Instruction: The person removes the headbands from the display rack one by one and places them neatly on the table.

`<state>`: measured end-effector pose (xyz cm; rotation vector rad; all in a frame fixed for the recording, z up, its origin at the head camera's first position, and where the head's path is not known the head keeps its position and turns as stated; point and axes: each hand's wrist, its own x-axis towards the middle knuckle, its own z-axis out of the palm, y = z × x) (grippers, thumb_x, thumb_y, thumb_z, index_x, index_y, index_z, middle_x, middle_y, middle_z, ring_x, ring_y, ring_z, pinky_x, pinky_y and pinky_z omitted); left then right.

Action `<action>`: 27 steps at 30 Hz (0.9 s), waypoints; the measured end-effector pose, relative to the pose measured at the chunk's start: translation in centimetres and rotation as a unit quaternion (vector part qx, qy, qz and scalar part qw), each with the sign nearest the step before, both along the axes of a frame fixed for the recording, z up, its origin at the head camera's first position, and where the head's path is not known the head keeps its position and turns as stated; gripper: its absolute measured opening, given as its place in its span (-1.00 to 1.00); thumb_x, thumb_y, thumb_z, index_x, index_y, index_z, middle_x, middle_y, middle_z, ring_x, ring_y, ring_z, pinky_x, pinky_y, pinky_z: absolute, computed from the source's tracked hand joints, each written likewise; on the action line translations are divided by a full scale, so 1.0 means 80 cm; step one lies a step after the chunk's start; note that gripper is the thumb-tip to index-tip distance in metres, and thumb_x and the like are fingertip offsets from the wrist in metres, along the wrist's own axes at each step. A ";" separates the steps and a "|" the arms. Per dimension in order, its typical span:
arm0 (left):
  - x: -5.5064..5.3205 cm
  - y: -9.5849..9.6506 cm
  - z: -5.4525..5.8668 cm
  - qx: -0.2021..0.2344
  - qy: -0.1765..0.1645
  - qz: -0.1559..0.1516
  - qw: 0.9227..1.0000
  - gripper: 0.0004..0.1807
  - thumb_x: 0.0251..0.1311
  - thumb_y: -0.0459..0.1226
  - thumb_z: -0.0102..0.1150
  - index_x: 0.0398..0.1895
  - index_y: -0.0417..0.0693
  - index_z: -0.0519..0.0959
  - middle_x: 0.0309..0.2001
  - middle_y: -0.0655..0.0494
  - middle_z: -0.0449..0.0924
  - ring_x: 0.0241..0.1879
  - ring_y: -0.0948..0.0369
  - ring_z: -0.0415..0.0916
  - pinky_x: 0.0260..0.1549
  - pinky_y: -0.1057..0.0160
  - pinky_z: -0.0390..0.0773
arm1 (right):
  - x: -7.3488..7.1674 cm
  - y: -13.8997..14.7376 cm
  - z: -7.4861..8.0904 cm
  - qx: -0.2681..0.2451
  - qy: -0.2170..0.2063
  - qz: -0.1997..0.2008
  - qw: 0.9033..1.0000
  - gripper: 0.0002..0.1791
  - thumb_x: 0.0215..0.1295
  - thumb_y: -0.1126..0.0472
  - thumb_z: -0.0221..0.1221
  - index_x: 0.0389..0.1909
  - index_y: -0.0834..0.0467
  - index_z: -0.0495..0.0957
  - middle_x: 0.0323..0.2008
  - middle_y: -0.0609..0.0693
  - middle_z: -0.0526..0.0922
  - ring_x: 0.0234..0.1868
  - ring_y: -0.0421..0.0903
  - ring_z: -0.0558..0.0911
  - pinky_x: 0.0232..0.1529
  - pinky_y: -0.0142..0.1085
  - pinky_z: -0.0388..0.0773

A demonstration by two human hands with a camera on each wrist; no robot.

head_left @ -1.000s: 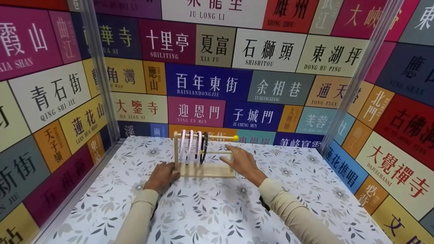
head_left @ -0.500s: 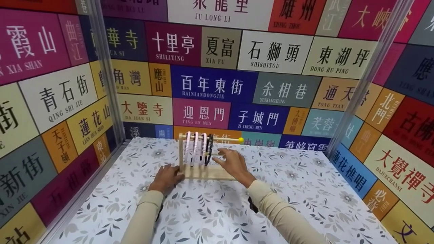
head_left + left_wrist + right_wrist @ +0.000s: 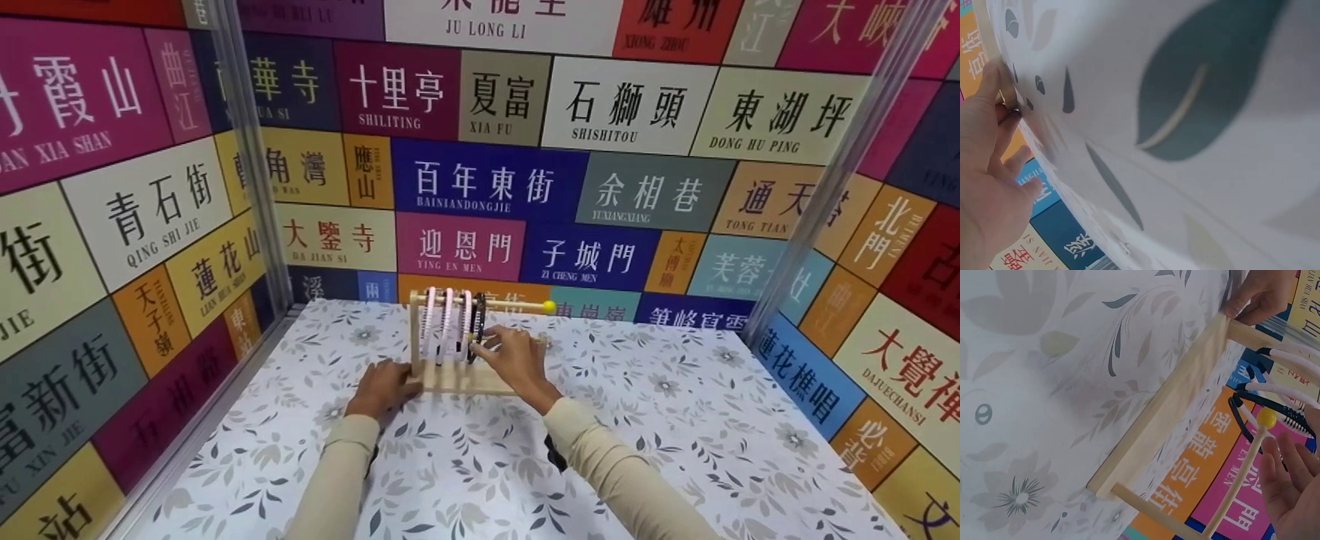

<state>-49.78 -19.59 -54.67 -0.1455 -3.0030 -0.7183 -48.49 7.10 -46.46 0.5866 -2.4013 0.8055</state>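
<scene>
A small wooden rack point(image 3: 450, 379) stands on the table, with pale pink headbands point(image 3: 448, 330) and a black headband point(image 3: 480, 304) hanging on its upper rod. My left hand point(image 3: 381, 386) holds the left end of the rack's base; in the left wrist view its thumb and fingers lie on the wood. My right hand point(image 3: 516, 361) has its fingertips at the black headband, outermost on the right. In the right wrist view, several right fingers point(image 3: 1292, 467) are extended beside this headband and a yellow ball point(image 3: 1266, 418) tipping the lower rod. Whether they pinch the headband is unclear.
The upper rod ends at the right in another yellow ball point(image 3: 550, 306). A leaf-and-flower patterned cloth point(image 3: 465, 465) covers the table. Colourful sign-covered walls point(image 3: 487, 180) rise behind and at both sides, with clear corner strips point(image 3: 251, 165).
My right hand has moved left from the rack's right post to the black headband. My left hand stays at the base's left end. The whole scene has shifted slightly rightward in view.
</scene>
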 end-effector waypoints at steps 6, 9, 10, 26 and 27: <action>-0.002 0.005 0.011 0.000 -0.006 -0.011 1.000 -0.60 0.34 -0.05 0.37 0.12 -0.07 0.71 -0.16 0.05 0.68 0.00 0.02 0.57 0.43 -0.13 0.20 | 0.000 -0.001 0.004 0.007 -0.001 -0.024 1.000 -0.79 0.31 0.02 0.43 -0.28 0.10 0.78 -0.37 0.00 0.82 -0.38 -0.11 0.78 -0.42 -0.16 0.66; -0.001 0.004 0.012 -0.012 -0.002 -0.018 1.000 -0.67 0.33 -0.05 0.38 -0.01 -0.08 0.73 -0.23 0.05 0.67 -0.02 0.01 0.57 0.47 -0.18 0.11 | 0.001 -0.001 0.004 0.004 -0.003 -0.021 1.000 -0.82 0.31 0.05 0.43 -0.30 0.09 0.77 -0.38 -0.02 0.82 -0.38 -0.11 0.79 -0.40 -0.16 0.67; -0.001 0.003 0.012 -0.017 0.000 -0.019 1.000 -0.69 0.33 -0.05 0.38 -0.06 -0.07 0.73 -0.25 0.06 0.66 -0.03 0.01 0.58 0.48 -0.19 0.11 | 0.001 -0.002 0.004 0.003 -0.006 -0.019 1.000 -0.82 0.31 0.05 0.43 -0.31 0.09 0.77 -0.38 -0.01 0.82 -0.38 -0.11 0.79 -0.39 -0.16 0.68; -0.006 0.000 0.007 -0.021 0.001 -0.011 1.000 -0.62 0.26 -0.06 0.42 0.01 -0.09 0.73 -0.23 0.08 0.67 0.03 -0.01 0.57 0.48 -0.20 0.11 | 0.005 0.010 0.014 0.014 0.024 -0.020 0.999 -0.82 0.30 0.07 0.44 -0.28 0.12 0.79 -0.37 0.03 0.82 -0.37 -0.07 0.80 -0.40 -0.12 0.68; -0.007 0.000 0.006 -0.021 0.002 -0.011 1.000 -0.63 0.26 -0.05 0.42 0.01 -0.09 0.72 -0.22 0.08 0.67 0.04 -0.01 0.56 0.48 -0.20 0.11 | 0.005 0.011 0.016 0.012 0.019 -0.020 1.000 -0.82 0.31 0.08 0.43 -0.28 0.12 0.78 -0.37 0.03 0.82 -0.37 -0.07 0.80 -0.41 -0.13 0.68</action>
